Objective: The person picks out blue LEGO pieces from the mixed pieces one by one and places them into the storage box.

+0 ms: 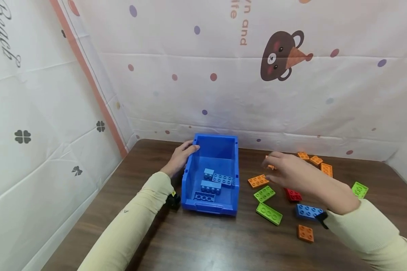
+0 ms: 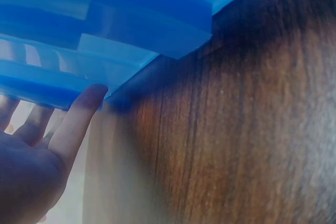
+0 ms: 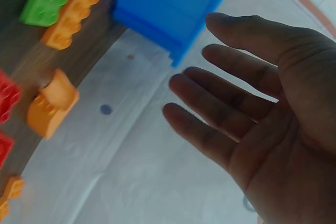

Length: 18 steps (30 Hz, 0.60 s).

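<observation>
A blue plastic bin (image 1: 211, 212) stands on the table with several blue toy bricks (image 1: 211, 186) inside. My left hand (image 1: 180, 158) grips the top of its left wall, near the back corner. In the left wrist view, the thumb (image 2: 86, 106) lies against the blue wall. To the right of the bin, my right hand (image 1: 286, 171) hovers over the loose bricks, fingers spread and relaxed, with nothing in it. Nearest below it are an orange brick (image 1: 259, 181), a red brick (image 1: 293, 194) and an orange piece (image 3: 52, 103) with a curved top.
Green bricks (image 1: 269, 213), a blue brick (image 1: 308, 211) and an orange square brick (image 1: 305, 233) lie nearer the front. Several orange bricks (image 1: 326, 169) lie along the back, and a green one (image 1: 359, 189) at far right. A printed cloth (image 1: 190, 94) hangs close behind the table.
</observation>
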Each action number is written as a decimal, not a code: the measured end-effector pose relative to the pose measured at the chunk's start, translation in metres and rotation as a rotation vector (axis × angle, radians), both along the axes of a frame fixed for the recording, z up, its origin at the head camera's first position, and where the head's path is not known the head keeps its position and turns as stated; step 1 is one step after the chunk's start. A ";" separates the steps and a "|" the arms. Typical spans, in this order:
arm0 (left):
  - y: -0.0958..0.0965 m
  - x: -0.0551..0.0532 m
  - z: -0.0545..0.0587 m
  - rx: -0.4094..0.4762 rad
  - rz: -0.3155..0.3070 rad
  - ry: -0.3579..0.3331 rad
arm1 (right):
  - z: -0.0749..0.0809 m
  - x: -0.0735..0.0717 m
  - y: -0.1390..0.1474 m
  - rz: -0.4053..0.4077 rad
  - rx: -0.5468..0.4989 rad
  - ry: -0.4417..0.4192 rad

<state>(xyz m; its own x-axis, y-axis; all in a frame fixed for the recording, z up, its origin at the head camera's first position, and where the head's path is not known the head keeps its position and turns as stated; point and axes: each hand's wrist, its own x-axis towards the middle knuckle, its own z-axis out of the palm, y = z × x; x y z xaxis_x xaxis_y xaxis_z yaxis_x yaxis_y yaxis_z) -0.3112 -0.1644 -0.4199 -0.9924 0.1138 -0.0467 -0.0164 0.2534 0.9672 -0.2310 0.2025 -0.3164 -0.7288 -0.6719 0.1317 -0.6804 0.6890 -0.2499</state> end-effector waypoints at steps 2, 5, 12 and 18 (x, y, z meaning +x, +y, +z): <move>0.001 0.000 0.000 0.004 0.000 -0.001 | -0.004 0.003 0.010 -0.030 0.039 -0.045; 0.002 0.000 -0.001 0.011 -0.003 -0.002 | -0.011 0.007 0.023 -0.070 0.108 -0.105; 0.002 -0.001 0.000 0.014 -0.014 0.007 | -0.025 0.012 0.047 -0.113 0.231 -0.199; 0.001 -0.002 0.000 0.017 0.001 0.014 | -0.035 0.014 0.061 -0.129 0.258 -0.306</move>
